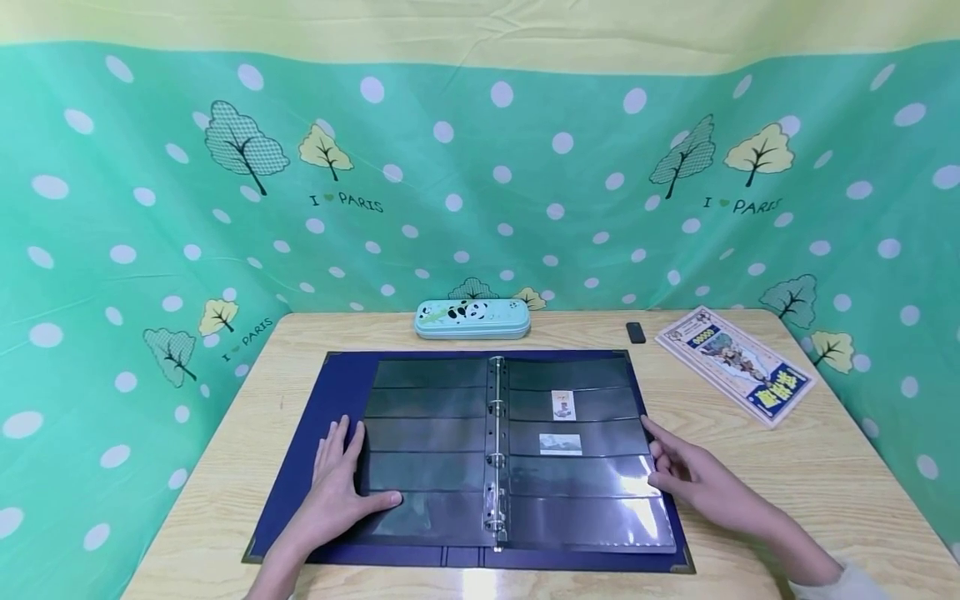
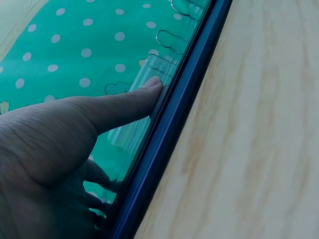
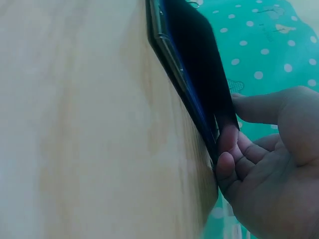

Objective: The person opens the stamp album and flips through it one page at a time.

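A dark blue ring binder album [image 1: 318, 408] lies open on the table, with metal rings [image 1: 496, 460] down its middle. Its black pages have clear horizontal pockets. Two small stamps, an upright one [image 1: 562, 405] and a wide one [image 1: 560, 444], sit in the right-hand page [image 1: 577, 521]. My left hand [image 1: 333, 496] rests on the outer edge of the left-hand page [image 1: 427, 471], fingers spread and thumb extended over its lower pocket. With thumb and fingers, my right hand [image 1: 690, 475] pinches the right page's outer edge, slightly raised from the cover in the right wrist view.
Behind the album stands a light blue panda pencil case [image 1: 472, 319]. A small black object [image 1: 635, 332] lies to its right. Further right is a printed booklet or packet [image 1: 735, 365] with cartoon art. A green dotted cloth [image 1: 480, 208] surrounds the wooden table [image 1: 750, 467].
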`<control>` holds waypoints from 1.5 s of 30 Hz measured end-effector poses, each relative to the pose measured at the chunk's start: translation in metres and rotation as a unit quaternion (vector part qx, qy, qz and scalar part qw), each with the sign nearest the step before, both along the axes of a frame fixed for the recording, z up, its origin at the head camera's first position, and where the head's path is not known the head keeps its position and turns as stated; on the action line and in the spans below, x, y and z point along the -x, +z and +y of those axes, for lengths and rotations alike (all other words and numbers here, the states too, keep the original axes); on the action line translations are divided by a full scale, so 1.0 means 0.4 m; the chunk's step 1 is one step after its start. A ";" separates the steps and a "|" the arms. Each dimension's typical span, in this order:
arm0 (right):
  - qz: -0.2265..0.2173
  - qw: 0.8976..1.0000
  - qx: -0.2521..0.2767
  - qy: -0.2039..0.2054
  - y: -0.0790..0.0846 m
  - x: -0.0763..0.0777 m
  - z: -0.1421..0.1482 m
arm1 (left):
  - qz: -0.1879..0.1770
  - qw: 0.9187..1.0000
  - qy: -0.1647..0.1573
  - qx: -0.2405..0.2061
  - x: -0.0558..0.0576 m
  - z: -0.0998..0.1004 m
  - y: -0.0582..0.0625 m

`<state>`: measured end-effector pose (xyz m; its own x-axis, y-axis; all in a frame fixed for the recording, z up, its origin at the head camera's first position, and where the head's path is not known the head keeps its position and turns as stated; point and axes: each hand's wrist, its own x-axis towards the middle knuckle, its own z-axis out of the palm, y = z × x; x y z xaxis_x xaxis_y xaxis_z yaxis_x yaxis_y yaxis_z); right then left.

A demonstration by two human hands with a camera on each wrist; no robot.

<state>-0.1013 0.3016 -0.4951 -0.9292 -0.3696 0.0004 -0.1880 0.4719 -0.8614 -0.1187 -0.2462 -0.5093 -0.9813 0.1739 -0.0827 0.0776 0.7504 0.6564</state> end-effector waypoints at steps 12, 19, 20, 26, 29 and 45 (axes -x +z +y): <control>0.048 0.998 0.032 -0.001 -0.007 -0.019 0.003 | 0.042 0.998 -0.002 -0.037 0.000 -0.006 -0.022; 0.087 0.996 0.036 -0.003 0.001 -0.023 -0.009 | 0.023 0.999 0.003 -0.043 0.002 -0.002 -0.016; 0.093 0.995 0.036 -0.005 0.002 -0.024 -0.012 | 0.018 0.999 0.006 -0.044 0.002 0.000 -0.014; 0.120 0.992 0.021 -0.017 0.018 -0.032 -0.025 | -0.027 0.999 0.020 -0.035 -0.005 0.021 0.023; 0.136 0.990 0.007 -0.023 0.026 -0.038 -0.034 | -0.033 0.999 0.017 -0.026 -0.015 0.041 0.050; 0.144 0.988 -0.060 -0.001 0.099 -0.098 -0.136 | 0.064 0.996 -0.041 -0.044 -0.059 0.188 0.137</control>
